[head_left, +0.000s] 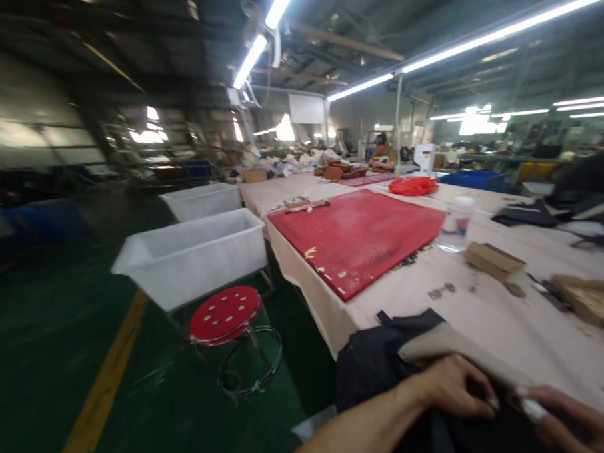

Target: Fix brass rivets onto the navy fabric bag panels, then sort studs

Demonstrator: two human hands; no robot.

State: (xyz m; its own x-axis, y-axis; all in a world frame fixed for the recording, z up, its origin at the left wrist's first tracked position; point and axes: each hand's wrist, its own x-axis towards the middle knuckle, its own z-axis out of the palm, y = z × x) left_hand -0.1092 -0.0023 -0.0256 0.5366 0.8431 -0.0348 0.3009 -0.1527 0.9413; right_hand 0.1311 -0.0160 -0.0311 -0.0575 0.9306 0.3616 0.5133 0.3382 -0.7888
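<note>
A dark cloth piece [386, 350] with a beige panel [442, 343] along its edge lies over the near corner of the table and hangs down in front of me. I cannot make out whether it is a bag or a garment. My left hand [458, 387] is closed on the edge of this fabric, thumb and fingers pinched together. Just to its right, my right hand [573, 425] pinches the same edge, with white coverings on its fingertips. Between the hands the edge is blurred, and any small part there is too unclear to name.
A pale-covered table [482, 328] carries a red mat [361, 236], a clear plastic jar [456, 223], a small cardboard box [494, 260] and loose metal bits. To the left stand a red stool [227, 313] and white tubs [201, 249]. A person [382, 153] sits at the far end.
</note>
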